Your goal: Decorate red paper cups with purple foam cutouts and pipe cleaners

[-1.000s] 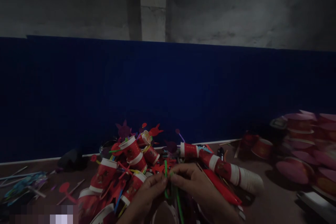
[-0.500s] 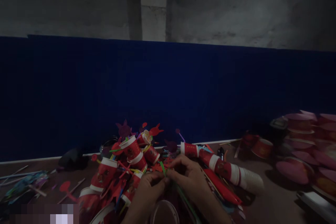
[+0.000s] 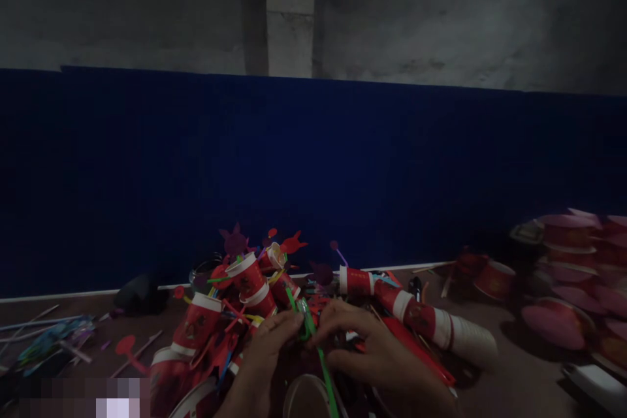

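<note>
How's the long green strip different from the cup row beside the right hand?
The green strip is thin; the cup row is thick. The strip is green; the cup row is red and white. The strip is between the left hand and the right hand; the cup row lies to the right of both. Both are long.

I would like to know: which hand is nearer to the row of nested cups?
Right. The right hand is just to the near left of the nested cups; the left hand is farther left, beyond it.
</note>
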A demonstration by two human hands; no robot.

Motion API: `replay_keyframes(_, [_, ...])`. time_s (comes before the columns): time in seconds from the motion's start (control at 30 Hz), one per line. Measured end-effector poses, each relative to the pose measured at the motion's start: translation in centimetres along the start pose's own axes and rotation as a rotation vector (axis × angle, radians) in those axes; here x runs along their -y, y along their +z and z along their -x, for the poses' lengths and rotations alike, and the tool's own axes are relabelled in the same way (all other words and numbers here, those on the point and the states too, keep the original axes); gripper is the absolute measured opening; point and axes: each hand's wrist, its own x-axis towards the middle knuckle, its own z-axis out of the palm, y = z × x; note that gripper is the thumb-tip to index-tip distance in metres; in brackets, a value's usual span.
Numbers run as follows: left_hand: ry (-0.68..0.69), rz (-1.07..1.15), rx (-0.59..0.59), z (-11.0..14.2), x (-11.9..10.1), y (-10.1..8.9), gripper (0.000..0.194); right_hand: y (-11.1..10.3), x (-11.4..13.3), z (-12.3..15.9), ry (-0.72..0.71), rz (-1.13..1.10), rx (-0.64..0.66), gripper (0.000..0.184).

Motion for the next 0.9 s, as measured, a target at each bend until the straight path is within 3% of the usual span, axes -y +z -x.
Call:
replay_keyframes(0.13, [-0.087,0.120,0.185,0.3,-0.3,-0.1,0.035,-0.4,0.4,0.4,-0.012,0.048,0.090,0.037])
replay_keyframes(0.3, [-0.119,0.101,0.233,0.1,-0.5,-0.5,0.032,-0.4,0.3,0.4,-0.025,0.074,0.078,0.027])
replay_keyframes(0.47, [-0.094,0.104,0.307,0.3,-0.4,-0.4,0.028,0.0,-0.3,-0.3,0.057,-0.251,0.007,0.008])
replay_keyframes(0.6, [-0.002,0.036,0.237,1.0,-0.8,-0.3,0.032,0.7,-1.3,-0.9,0.167,-0.462,-0.104,0.033])
replay_keyframes(0.73, [0.062,-0.089,0.265,2.0,-1.4,-0.1,0.037,1.3,-2.2,-1.3,0.235,-0.339,-0.151,0.046])
replay_keyframes(0.9, [0.112,-0.184,0.332,1.9,-1.5,0.0,0.037,1.8,-2.1,-1.2,0.219,-0.116,-0.302,0.033])
